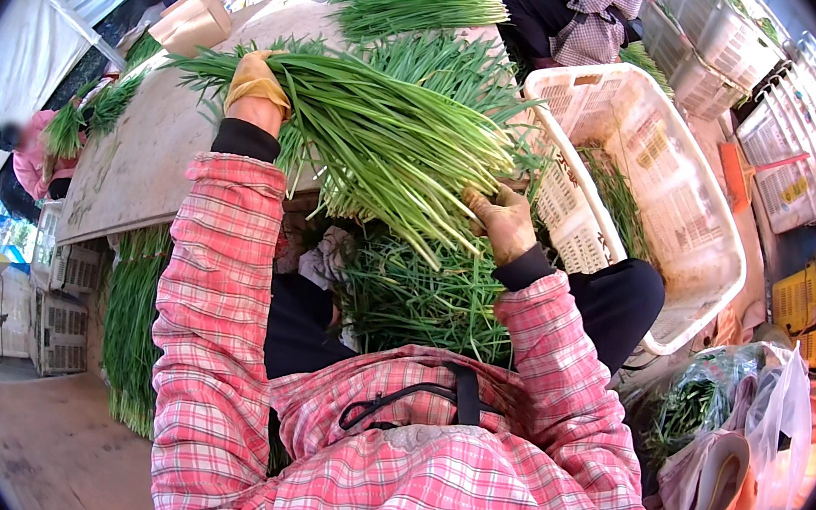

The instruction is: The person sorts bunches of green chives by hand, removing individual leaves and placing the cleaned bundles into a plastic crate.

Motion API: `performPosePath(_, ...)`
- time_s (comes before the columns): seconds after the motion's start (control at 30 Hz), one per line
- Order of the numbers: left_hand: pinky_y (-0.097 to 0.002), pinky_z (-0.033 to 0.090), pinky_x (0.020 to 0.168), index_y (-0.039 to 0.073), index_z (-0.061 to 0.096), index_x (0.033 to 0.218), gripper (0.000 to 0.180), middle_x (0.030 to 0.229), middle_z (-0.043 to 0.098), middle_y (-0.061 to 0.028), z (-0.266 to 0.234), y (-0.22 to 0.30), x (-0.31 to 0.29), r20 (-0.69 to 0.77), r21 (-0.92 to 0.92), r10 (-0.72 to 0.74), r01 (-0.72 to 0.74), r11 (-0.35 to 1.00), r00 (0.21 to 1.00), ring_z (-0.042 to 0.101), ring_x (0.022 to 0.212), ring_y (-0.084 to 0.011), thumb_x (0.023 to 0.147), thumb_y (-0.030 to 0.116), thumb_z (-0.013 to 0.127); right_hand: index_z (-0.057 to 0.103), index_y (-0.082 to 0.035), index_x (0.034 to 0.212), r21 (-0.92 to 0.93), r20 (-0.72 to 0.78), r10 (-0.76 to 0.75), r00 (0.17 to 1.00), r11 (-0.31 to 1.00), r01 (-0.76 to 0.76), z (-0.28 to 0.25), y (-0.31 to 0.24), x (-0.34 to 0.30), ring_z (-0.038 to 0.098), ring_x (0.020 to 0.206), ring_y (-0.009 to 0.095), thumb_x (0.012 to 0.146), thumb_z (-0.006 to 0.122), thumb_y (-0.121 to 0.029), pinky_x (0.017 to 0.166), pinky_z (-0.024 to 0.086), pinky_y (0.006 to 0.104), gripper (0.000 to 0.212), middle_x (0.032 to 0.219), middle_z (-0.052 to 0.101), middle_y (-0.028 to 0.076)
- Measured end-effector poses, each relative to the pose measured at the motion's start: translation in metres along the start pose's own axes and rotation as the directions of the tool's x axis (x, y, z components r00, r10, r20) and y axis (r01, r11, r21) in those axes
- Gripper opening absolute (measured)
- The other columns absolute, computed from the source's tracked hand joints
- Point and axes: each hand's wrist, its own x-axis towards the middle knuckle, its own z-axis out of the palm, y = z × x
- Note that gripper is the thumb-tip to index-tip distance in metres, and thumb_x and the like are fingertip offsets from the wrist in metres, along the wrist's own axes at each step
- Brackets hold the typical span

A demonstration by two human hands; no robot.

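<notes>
A long loose bunch of garlic chives (392,132) stretches between my hands, green leaves to the left and pale stem ends to the right. My left hand (258,85), in a yellowish glove, is closed around the leafy end over the table (127,163). At the stem end, my right hand (506,226) is gloved too, its thumb and fingers pinching some of the stalks. Beneath the bunch, a heap of loose chives (428,303) lies between my legs. More chives (421,7) are spread across the tabletop beyond my hands.
To my right stands a white plastic crate (672,149) with some chives inside. Stacked white baskets (793,148) and plastic bags (771,427) are farther right. Upright chives (130,324) lean below the table's left edge. Other people sit around the table, one in pink (35,152).
</notes>
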Motion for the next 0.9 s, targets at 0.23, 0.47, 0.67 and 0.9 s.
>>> performPosePath(0.23,-0.0376,0.051,0.056,-0.002,0.063,0.082,0.022,0.072,0.063,-0.0113,0.0,0.01,-0.023,-0.021,-0.137,-0.074,0.07,0.988,0.997,0.058,0.055,-0.0259,0.088,0.012,0.048,0.061,0.002,0.088,-0.213,-0.008,-0.073,0.997,0.975,0.07,-0.035,-0.006,-0.028,0.045,0.049,0.006,0.091,0.057,-0.016,0.045,0.033,0.0191,0.018,0.061,0.057,0.001)
performPosePath(0.47,-0.035,0.054,0.057,-0.006,0.063,0.088,0.025,0.077,0.065,-0.0141,-0.007,0.013,-0.018,-0.034,0.017,0.028,-0.027,0.999,0.999,0.06,0.056,-0.025,0.091,0.013,0.046,0.062,0.004,0.102,-0.928,0.152,-0.111,0.982,0.327,0.18,-0.099,0.038,-0.032,0.065,0.075,0.029,0.079,0.069,-0.025,0.068,0.052,0.0371,0.038,0.089,0.066,0.017)
performPosePath(0.67,-0.0414,0.054,0.058,-0.005,0.062,0.086,0.028,0.078,0.064,-0.0156,-0.009,0.019,-0.015,-0.023,-0.092,-0.045,0.043,0.995,0.999,0.061,0.059,-0.0298,0.089,0.015,0.041,0.054,0.006,0.114,-0.073,0.143,-0.157,0.977,0.983,0.168,-0.029,0.003,-0.014,0.064,0.085,0.021,0.084,0.068,-0.027,0.071,0.052,0.0275,0.047,0.101,0.064,0.017)
performPosePath(0.9,-0.0412,0.053,0.058,-0.002,0.062,0.085,0.024,0.079,0.063,-0.0159,-0.003,0.023,-0.031,-0.025,-0.133,0.028,-0.031,0.991,0.999,0.06,0.06,-0.0298,0.086,0.014,0.044,0.061,-0.003,0.077,-0.117,0.109,0.006,0.994,0.993,0.007,-0.016,-0.019,-0.025,0.042,0.042,0.004,0.087,0.066,-0.022,0.04,0.029,0.0192,0.022,0.056,0.057,0.0)
